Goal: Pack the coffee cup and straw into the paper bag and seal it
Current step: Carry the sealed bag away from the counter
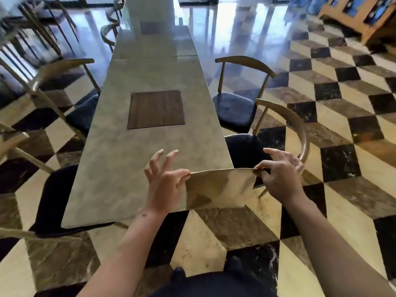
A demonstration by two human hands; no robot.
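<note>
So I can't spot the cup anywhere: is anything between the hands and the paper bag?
Nothing: the left hand and right hand already pinch the paper bag at its top corners. No cup or straw is visible.

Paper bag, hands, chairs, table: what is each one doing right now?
Paper bag: flat, held up by its top corners, over the table's near right corner.
Left hand: pinches the bag's left corner.
Right hand: pinches the bag's right corner.
Table: bare marble.
Chairs: upright.
</note>
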